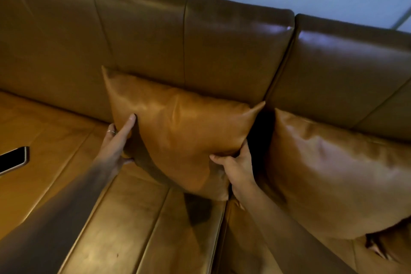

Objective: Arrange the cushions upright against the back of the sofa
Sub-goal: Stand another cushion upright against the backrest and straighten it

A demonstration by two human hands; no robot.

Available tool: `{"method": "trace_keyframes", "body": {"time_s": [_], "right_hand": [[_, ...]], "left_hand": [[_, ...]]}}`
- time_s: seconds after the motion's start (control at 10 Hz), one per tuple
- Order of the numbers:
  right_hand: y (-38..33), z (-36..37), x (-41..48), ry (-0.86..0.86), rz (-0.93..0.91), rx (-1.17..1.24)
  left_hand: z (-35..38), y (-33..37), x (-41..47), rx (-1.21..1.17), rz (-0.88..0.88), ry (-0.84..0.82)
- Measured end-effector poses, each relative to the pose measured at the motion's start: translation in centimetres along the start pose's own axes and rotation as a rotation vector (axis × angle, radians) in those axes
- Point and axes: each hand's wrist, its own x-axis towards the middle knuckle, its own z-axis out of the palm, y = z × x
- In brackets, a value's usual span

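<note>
Our left hand point(115, 142) and right hand point(236, 167) grip the middle cushion point(178, 131) by its sides, upright against the sofa point(144, 35) back; another cushion point(333, 171) leans at right.

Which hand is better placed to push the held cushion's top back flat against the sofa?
Left. The left hand holds the cushion higher up its side edge, nearer the top. The right hand pinches the lower corner, close to the second cushion.
</note>
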Motion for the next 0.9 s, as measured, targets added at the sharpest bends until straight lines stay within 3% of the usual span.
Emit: {"method": "trace_keyframes", "body": {"time_s": [0.5, 0.7, 0.8, 0.9], "right_hand": [[0.0, 0.0, 3.0, -0.088, 0.049, -0.073], [-1.0, -0.6, 1.6, -0.088, 0.027, -0.335], [-2.0, -1.4, -0.4, -0.080, -0.001, -0.580], [-3.3, -2.6, -1.9, -0.120, -0.045, -0.729]], "left_hand": [[1.4, -1.5, 1.5, -0.051, 0.017, -0.019], [1.8, -1.7, -0.4, 0.226, 0.063, 0.113], [1.6, -2.2, -2.4, 0.580, 0.074, 0.143], [1.8, -2.3, -4.3, 0.739, 0.133, 0.066]]}}
